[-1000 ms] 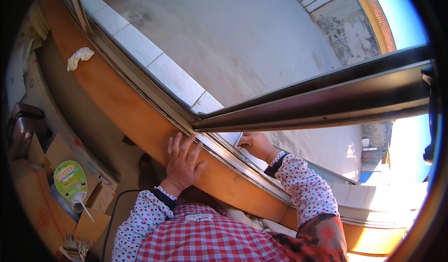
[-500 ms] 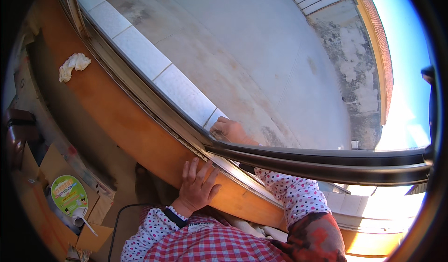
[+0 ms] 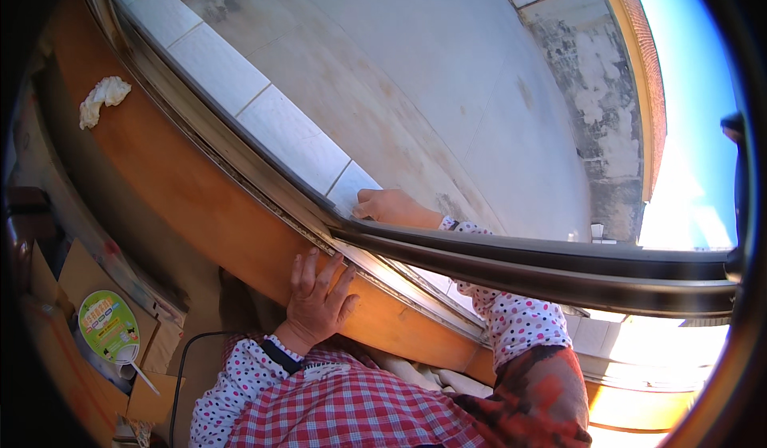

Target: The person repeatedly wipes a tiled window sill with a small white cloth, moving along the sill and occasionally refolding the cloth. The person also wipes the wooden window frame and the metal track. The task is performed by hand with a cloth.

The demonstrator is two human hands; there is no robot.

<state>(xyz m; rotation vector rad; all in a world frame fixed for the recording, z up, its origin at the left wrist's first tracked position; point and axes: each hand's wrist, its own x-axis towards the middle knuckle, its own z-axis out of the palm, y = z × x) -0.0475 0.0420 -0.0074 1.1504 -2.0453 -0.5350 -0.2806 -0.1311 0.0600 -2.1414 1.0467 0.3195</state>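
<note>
My left hand [image 3: 315, 298] lies with its fingers spread on the orange-brown wooden sill [image 3: 232, 236], the fingertips touching its edge beside the metal window track [image 3: 284, 204]. Through the window opening, my right arm reaches outside, passing behind the dark window frame [image 3: 527, 268]. On the white tiled ledge [image 3: 292, 132], my right hand [image 3: 393, 207] rests with curled fingers. Whatever those fingers grip, if anything, is hidden. A crumpled white cloth or tissue [image 3: 104, 99] sits farther left on the sill, apart from both hands.
Beyond the ledge stretches a grey concrete surface [image 3: 415, 73], bounded by a stained wall [image 3: 595, 112]. Below the sill at the left is an opened cardboard box [image 3: 148, 400] with a green-and-white hand fan [image 3: 109, 324]. A black cable [image 3: 180, 376] hangs beside my left sleeve.
My right arm reaches a little farther out, so its spotted cuff now shows beyond the frame. The view has shifted slightly; my left hand stays on the sill.
</note>
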